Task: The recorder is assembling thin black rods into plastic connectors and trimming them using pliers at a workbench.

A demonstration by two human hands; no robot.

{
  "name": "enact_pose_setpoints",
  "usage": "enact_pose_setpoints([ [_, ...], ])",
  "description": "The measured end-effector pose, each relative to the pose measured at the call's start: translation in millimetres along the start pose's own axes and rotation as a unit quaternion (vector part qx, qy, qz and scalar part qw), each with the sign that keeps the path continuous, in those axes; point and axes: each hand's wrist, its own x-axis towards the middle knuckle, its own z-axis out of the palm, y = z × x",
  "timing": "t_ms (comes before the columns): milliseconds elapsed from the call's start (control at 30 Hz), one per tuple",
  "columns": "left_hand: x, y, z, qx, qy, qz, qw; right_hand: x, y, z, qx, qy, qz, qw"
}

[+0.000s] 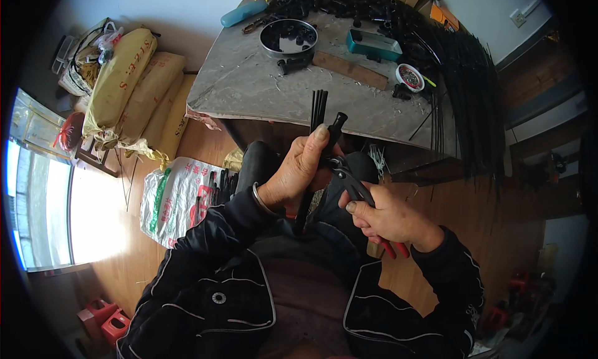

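Note:
My left hand (298,164) is wrapped round a bundle of thin black rods or cables (319,107) whose ends stick up past my thumb. Beside the bundle, under the thumb, it also grips a black tubular fitting (337,127) with a flared tip. A pair of pliers (357,188) with dark metal and red grip ends is in my right hand (393,217). The jaws reach the lower part of the fitting by my left fingers. Whether they are clamped on it is hidden.
Ahead stands a grey table (249,88) with a metal bowl (261,44) of black parts, a teal box (374,46), a wooden strip (349,70) and a small white dish (399,79). Black cables (473,97) hang off its right side. Sacks (121,79) lie left, near a plastic bag (180,197).

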Motion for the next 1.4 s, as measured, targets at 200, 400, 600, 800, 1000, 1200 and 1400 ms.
enact_pose_setpoints([
  [200,13.5,-8.5,-2.7,-0.037,0.025,0.009,0.999,9.2,1.2,4.6,0.019,0.038,-0.018,0.999],
  [400,16.6,-12.5,-2.5,-0.055,0.025,0.015,0.998,16.0,7.5,8.5,0.039,0.058,-0.039,0.997],
  [600,16.4,-17.3,1.2,-0.071,0.072,0.006,0.995,16.0,6.8,8.4,0.050,0.037,-0.037,0.997],
  [800,17.0,-15.6,1.4,-0.087,0.088,0.006,0.992,19.4,9.5,11.9,0.059,0.050,-0.054,0.996],
  [1000,17.5,-14.3,1.6,-0.049,0.072,0.010,0.996,19.2,11.5,10.5,0.069,0.049,-0.071,0.994],
  [1200,11.9,-15.8,6.2,-0.064,0.092,0.027,0.993,8.5,5.1,4.8,0.137,-0.025,-0.038,0.989],
  [1400,11.0,-16.7,8.4,-0.067,0.126,0.012,0.990,9.5,4.7,9.7,0.051,0.009,-0.055,0.997],
])
